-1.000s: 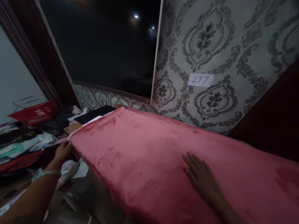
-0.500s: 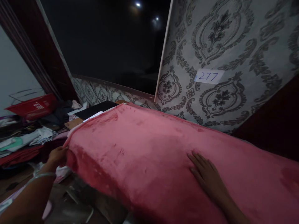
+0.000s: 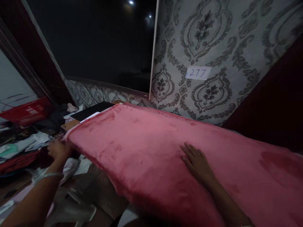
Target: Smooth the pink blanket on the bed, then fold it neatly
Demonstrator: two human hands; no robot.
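Pink cloth (image 3: 132,132) under right hand (image 3: 196,160), flat and open, palm down. Left hand (image 3: 58,149) beside cloth's left corner, blurred; grip or contact cannot be determined. Cloth spread below patterned wallpaper (image 3: 210,93), front edge hanging. Black screen (image 3: 94,41) beyond; red bag (image 3: 28,112), clothes (image 3: 19,161) at left.

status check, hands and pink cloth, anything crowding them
Left hand by corner of pink cloth, grip blurred. Right hand flat on top. Cloth spread, near edge hanging. Clothes pile beside left hand.

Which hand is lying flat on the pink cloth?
The right hand. It rests palm-down on the pink cloth, while the left hand is out by its corner.
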